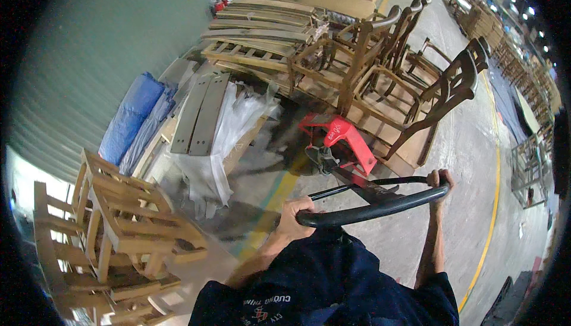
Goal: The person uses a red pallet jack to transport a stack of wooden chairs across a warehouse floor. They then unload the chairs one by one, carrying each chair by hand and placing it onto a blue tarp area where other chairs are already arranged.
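Note:
Both my hands are wrapped round the black looped handle (380,206) of a red pallet jack (345,135). My left hand (295,216) grips the loop's left end, and my right hand (441,183) its right end. From the handle a dark shaft runs forward to the red body. Just beyond that body stand several brown wooden chair frames (443,103) on a flat board (410,158). The forks are hidden from sight beneath this load.
Left of me stand stacked wooden chair frames (128,225). Beyond them are wrapped grey panels (205,115), a blue rolled sheet (132,112) and a pile of wooden slats (262,28). A yellow floor line (495,207) runs along the right, with a metal-grey frame (529,171) past it.

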`<state>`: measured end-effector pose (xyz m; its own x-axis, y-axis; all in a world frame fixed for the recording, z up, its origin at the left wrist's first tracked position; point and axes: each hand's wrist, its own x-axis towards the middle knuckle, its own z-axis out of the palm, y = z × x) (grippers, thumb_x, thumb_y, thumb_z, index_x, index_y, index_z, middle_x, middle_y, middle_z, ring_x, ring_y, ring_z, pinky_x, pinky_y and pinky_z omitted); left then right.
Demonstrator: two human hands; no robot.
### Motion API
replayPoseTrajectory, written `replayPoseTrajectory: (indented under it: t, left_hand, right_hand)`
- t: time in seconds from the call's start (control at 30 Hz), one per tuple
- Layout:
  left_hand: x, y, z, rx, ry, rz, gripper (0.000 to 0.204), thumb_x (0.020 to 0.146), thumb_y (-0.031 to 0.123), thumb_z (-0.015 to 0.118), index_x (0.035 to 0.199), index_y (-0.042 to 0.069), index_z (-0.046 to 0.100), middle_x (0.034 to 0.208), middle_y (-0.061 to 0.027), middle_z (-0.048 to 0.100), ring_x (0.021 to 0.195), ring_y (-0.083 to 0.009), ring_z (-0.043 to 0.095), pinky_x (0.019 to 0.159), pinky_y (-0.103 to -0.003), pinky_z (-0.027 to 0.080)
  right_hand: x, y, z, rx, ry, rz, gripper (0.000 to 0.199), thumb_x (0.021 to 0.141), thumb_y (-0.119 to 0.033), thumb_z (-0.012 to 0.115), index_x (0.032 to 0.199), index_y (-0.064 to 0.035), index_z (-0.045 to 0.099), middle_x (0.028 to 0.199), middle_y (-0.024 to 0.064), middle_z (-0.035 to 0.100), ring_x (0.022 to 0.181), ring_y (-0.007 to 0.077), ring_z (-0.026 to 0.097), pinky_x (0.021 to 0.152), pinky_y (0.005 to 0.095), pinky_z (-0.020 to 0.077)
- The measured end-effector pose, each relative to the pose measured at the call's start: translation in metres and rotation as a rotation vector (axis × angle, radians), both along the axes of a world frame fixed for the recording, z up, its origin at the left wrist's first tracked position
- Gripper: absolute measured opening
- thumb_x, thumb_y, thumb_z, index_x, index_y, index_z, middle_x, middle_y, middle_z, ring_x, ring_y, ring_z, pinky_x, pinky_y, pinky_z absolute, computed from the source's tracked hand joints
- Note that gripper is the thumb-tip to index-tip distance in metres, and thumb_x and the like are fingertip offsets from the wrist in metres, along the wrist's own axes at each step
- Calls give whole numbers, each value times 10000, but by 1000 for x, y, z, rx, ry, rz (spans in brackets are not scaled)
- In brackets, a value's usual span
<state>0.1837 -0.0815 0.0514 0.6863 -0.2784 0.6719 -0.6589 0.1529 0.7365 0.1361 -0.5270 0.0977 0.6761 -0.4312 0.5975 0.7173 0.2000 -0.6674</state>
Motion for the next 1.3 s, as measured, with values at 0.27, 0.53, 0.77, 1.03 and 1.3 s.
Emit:
replayPoseTrajectory:
  t: [0.27,0.53,0.77,1.03,1.3]
  left_hand:
    - [5,-34,-33,-97,10,115,162,628,63,685,637,26,528,581,-61,451,544,-145,457,527,-282,360]
    - [-39,-61,-44,-131,-28,219,232,638,42,713,638,20,482,608,-53,453,569,-125,444,542,-277,360]
    - [-92,-82,-36,-142,-44,312,280,692,38,738,601,18,474,561,-53,452,507,-154,427,505,-294,327]
    - [-149,-98,-40,-151,-30,470,243,711,53,718,609,13,501,560,-52,484,505,-147,452,501,-289,348]
    - [-181,-79,-57,-253,-14,398,313,706,50,758,585,39,470,538,-43,443,490,-130,406,478,-284,313]
  right_hand:
    - [19,-34,-25,-322,13,-464,216,886,-60,670,721,-49,531,593,6,496,525,99,490,497,248,390]
    - [-2,-42,-15,-723,17,-626,260,950,-126,513,702,-75,452,595,-31,403,529,91,387,484,249,309]
    - [-16,-47,10,-575,-3,-458,300,867,-81,704,627,-54,526,564,-19,483,504,71,448,452,247,322]
    - [-31,-68,15,-790,-5,-524,311,830,-148,740,615,-37,544,559,0,494,521,89,468,489,257,356]
    - [-106,-52,-17,-737,-68,-568,341,842,-74,724,605,-40,481,577,-16,448,514,67,430,465,240,343]
